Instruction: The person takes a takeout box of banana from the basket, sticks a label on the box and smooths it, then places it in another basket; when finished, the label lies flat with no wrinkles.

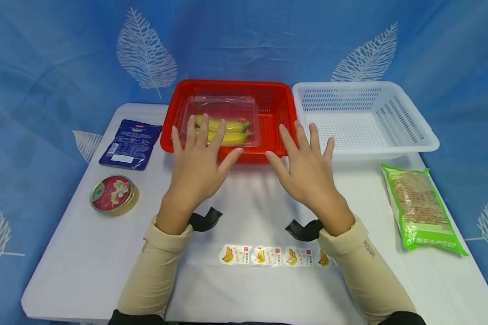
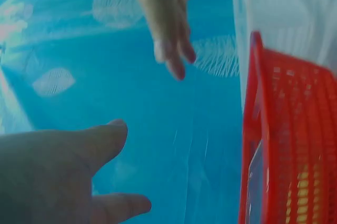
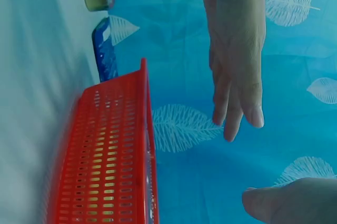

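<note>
Both hands are raised above the table with fingers spread and nothing held. In the head view my left hand (image 1: pixel 196 169) hovers before the red basket (image 1: pixel 227 155), its fingertips overlapping the basket's near side. My right hand (image 1: pixel 307 169) is held level with it, in front of where the red basket meets the white basket (image 1: pixel 390 151). Inside the red basket lies a clear plastic box (image 1: pixel 223 104) with bananas (image 1: pixel 233 137) in it, partly covered by the left fingers. Both wrist views show the hands apart from the basket, in the air.
A strip of banana stickers (image 1: pixel 268 256) lies near the front, its right end behind the right sleeve. On the left are a dark blue pouch (image 1: pixel 132 144) and a round tin (image 1: pixel 114 195). A green-edged food bag (image 1: pixel 423 205) lies at the right. A blue leaf-patterned cloth (image 1: pixel 244 36) hangs behind.
</note>
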`<action>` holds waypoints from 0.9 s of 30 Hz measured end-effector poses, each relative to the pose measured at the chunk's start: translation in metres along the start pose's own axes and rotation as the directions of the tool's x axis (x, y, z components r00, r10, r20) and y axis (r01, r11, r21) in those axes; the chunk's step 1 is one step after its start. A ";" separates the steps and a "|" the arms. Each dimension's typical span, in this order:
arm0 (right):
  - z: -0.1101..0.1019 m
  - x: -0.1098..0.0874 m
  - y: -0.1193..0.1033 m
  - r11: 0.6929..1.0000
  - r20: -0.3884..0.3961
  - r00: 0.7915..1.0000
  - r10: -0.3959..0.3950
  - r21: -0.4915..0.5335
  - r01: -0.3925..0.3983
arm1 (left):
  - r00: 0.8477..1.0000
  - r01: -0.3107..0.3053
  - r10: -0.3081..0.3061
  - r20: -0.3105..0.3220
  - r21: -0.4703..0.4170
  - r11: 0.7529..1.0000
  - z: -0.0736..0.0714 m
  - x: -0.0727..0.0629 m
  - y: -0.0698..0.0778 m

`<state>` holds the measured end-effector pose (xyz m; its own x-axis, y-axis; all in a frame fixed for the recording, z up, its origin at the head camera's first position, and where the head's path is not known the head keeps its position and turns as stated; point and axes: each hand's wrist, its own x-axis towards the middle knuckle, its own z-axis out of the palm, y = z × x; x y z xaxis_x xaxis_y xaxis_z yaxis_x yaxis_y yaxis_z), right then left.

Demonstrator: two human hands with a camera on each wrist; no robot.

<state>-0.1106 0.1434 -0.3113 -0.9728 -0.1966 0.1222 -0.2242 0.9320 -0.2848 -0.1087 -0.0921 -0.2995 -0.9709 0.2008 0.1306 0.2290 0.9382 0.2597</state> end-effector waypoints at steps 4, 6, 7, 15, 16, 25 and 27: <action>0.002 0.013 -0.008 1.000 0.007 1.000 -0.024 -0.004 0.024 | 0.999 0.035 -0.036 -0.024 -0.045 0.998 -0.008 0.002 -0.021; 0.002 0.022 -0.011 1.000 0.015 0.999 -0.030 -0.004 0.030 | 0.998 0.033 -0.037 -0.045 -0.084 0.996 -0.011 0.005 -0.035; 0.003 0.026 -0.013 1.000 0.019 0.999 -0.029 -0.006 0.029 | 0.997 0.020 -0.028 -0.066 -0.120 0.993 -0.011 0.007 -0.042; 0.015 0.059 -0.017 0.997 0.071 0.997 0.033 -0.070 -0.028 | 0.906 -0.179 0.002 -0.424 -0.380 0.908 0.007 0.029 -0.100; 0.017 0.063 -0.017 0.997 0.074 0.997 0.036 -0.075 -0.030 | 0.894 -0.184 -0.012 -0.448 -0.392 0.901 0.010 0.032 -0.105; 0.037 0.097 -0.016 1.000 0.050 0.999 -0.001 0.006 0.001 | 0.929 0.120 -0.259 -0.264 -0.446 0.887 0.030 0.031 -0.130; 0.040 0.103 -0.014 0.998 0.037 0.999 0.003 0.062 -0.006 | 0.939 0.184 -0.287 -0.191 -0.427 0.886 0.033 0.031 -0.133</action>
<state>-0.2098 0.0980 -0.3327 -0.9750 -0.2046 0.0862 -0.2218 0.9126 -0.3435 -0.1720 -0.2016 -0.3612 -0.9636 -0.1345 0.2312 0.0546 0.7473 0.6622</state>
